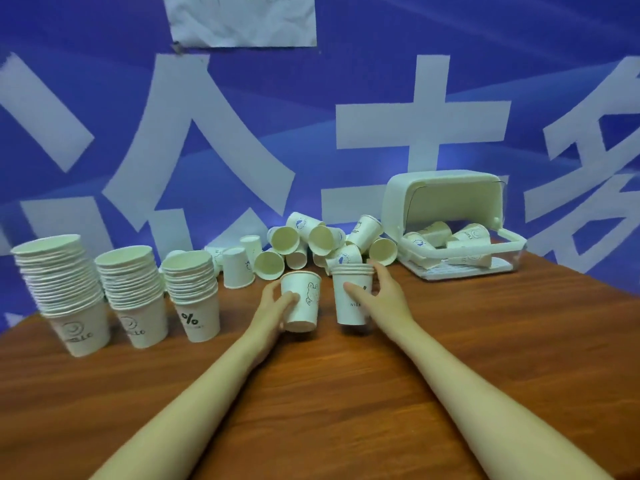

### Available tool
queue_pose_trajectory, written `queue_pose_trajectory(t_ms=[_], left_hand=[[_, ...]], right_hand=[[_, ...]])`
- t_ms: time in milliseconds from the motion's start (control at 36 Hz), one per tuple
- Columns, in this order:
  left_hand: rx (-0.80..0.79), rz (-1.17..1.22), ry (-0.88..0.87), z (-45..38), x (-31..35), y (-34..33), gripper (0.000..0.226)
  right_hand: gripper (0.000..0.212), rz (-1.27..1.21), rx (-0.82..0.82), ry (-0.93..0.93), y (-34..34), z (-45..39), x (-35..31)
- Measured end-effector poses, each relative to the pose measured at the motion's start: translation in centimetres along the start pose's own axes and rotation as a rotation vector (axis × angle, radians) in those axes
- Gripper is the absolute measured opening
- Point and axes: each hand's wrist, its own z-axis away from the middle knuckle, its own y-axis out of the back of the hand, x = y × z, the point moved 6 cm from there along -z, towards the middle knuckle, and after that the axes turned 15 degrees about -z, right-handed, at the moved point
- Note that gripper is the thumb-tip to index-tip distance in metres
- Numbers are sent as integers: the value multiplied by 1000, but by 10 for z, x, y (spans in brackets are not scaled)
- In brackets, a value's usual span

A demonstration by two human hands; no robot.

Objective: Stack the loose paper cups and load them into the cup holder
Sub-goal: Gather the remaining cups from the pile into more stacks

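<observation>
Both hands are busy here: the left hand (277, 301) is wrapped around a single paper cup (302, 301) with a little bunny doodle, held upright just above the wooden tabletop (346, 393), and the right hand (384, 296) grips a short stack of cups (352, 294) right beside it. A messy pile of loose cups (311, 242) sits just behind the hands. The cup holder (450, 216) is off to the right with a few cups inside, and three tall stacks (117, 289) stand on the left.

A brown wooden table (485, 358) stands before a blue banner (277, 109) with large white characters; 1 crumpled paper sheet (242, 19) hangs above.
</observation>
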Motion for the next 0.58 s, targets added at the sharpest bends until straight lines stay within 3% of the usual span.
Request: queue_pose_trajectory(t_ms=[250,361,444,583], left_hand=[[158,195,-211,25,39,24,57],[274,133,-380,34,58,38,75],[354,78,-494,42,66,45,74],[263,29,-554,46,63,34,70]], right_hand=[[73,111,-205,84,-21,22,-6],[78,70,-298,70,-34,27,-5],[83,64,-377,80,-46,32,-8],[70,-9,-475,119,-59,43,-16]])
